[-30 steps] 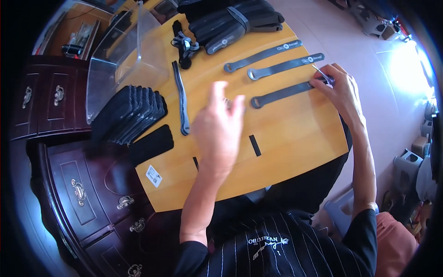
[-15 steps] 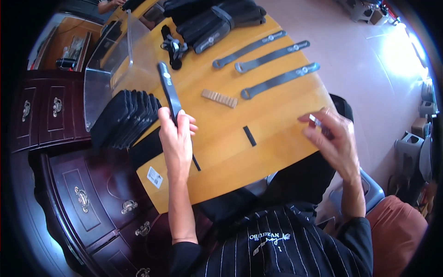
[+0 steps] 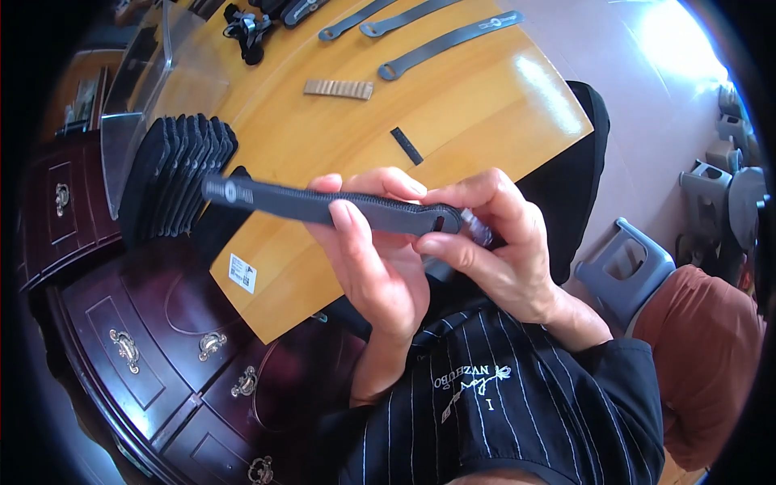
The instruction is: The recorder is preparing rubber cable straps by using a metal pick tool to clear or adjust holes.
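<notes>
My left hand (image 3: 372, 259) grips a dark grey strap (image 3: 307, 204) along its middle, the thumb on its near face. The strap lies nearly level in front of me, its printed end pointing left. At the other end, beside a small dark slot, my right hand (image 3: 505, 255) pinches the strap between thumb and forefinger. Against the right hand's fingers sits a small shiny, whitish see-through thing (image 3: 477, 229), partly hidden; its kind cannot be told. Three similar straps, the nearest a grey strap (image 3: 444, 48), lie apart on the wooden table (image 3: 477, 113).
A ridged brown block (image 3: 339, 89) and a short black strip (image 3: 406, 146) lie on the table. Folded black pieces (image 3: 178, 174) stand at the left, near a clear plastic bin (image 3: 133, 105). A dark wooden cabinet (image 3: 153, 323) borders the left; a grey-blue stool (image 3: 626, 263) stands right.
My left hand has come nearer and turned the strap from upright to nearly level. My right hand has moved left to the strap's slotted end. The view has shifted, so the tabletop sits higher.
</notes>
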A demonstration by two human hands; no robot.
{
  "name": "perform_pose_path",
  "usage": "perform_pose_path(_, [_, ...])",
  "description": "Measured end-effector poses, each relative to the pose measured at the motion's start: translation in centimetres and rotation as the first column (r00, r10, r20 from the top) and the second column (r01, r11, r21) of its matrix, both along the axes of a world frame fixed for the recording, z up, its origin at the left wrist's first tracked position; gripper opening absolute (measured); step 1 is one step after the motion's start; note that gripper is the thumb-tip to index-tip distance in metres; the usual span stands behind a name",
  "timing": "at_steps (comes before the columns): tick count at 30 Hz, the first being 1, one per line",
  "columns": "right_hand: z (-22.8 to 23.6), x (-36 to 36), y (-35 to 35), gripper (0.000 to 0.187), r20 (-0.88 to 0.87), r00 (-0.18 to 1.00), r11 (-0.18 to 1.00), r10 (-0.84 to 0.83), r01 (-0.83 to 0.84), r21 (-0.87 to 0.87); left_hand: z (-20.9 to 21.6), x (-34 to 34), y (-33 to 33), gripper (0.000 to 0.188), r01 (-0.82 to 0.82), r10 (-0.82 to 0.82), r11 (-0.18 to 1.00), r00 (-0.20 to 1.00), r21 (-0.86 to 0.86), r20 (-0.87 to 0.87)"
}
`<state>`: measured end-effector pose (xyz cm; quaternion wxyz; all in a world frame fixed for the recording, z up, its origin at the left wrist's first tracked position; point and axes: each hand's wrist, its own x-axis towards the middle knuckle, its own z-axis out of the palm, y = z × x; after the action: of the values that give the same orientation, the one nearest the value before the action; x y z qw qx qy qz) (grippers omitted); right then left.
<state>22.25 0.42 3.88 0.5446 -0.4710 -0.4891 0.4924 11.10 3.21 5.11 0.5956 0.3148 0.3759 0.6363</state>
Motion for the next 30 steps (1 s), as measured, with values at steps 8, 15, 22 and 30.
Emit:
perform_pose_path(8, [0.5, 2.5, 1.0, 0.017, -0.856, 0.516, 0.662, 0.037, -0.654, -0.367, -2.3, -4.5, -0.5, 0.034, 0.333, -0.058, 0.851, 0.828, 0.406, -0.558])
perform_pose_path(15, [1.7, 1.9, 0.3, 0.028, -0.078, 0.985, 0.969, 0.156, -0.168, -0.180, -1.9, -2.0, -1.5, 0.034, 0.185, -0.144, 0.971, 0.958, 0.151, -0.247])
perform_pose_path(22, [1.8, 2.1, 1.1, 0.025, -0.651, 0.751, 0.823, -0.110, -0.298, -0.483, -2.5, -1.0, -1.2, 0.031, 0.210, -0.124, 0.960, 0.912, 0.187, -0.391])
perform_pose_path(30, [-0.3, 1.7, 0.5, 0.016, 0.254, 0.965, 0.997, 0.070, -0.061, -0.045, -3.5, -2.9, 0.4, 0.026, 0.049, -0.044, 0.999, 0.983, 0.025, -0.180])
